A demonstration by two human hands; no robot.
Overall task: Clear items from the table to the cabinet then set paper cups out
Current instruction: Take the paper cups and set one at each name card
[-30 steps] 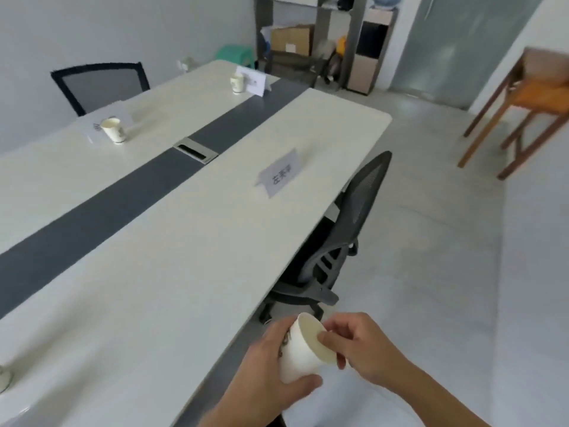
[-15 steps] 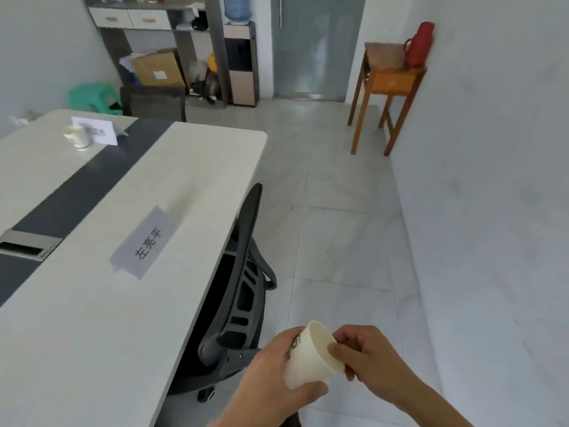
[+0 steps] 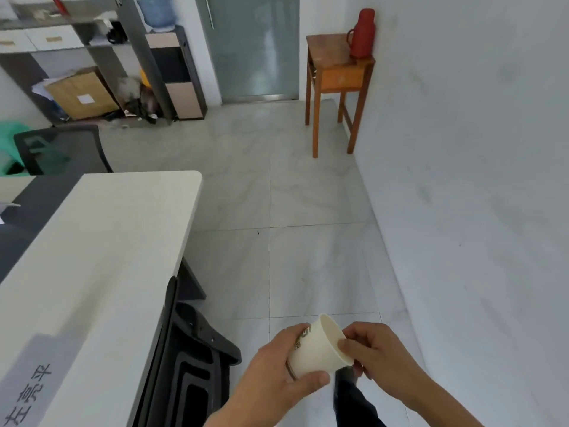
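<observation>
Far right of the long white surface (image 3: pixel 101 241), a plain white wall (image 3: pixel 477 180); between the two, pale tiled floor (image 3: pixel 292 195). Beyond the surface's far end, a frosted glass door (image 3: pixel 258 47) and, left of that, a grey shelving cabinet (image 3: pixel 92 47) with white drawers.

Tucked against the surface's right edge, a black mesh office chair (image 3: pixel 191 365). Well apart from the surface, against the wall by the door, a wooden side table (image 3: pixel 338 75). Pushed up to the surface's far end, a second black mesh chair (image 3: pixel 61 149). Low in the cabinet, a cardboard box (image 3: pixel 80 94). Lying on the surface near its right edge, a grey name card (image 3: pixel 27 386) with black characters. Upright on the side table, a red thermos (image 3: pixel 363 33).

Off the surface's right edge, past the near chair and over the floor, left hand (image 3: pixel 277 374) wrapped round the body of a paper cup (image 3: pixel 317 349), fingers (image 3: pixel 292 331) across its upper side, thumb beneath. Just right of that, right hand (image 3: pixel 375 355) with fingers curled, pinching the cup's rim. Cup itself in the air, tilted, mouth turned up and toward the wall, brown print on its side.
</observation>
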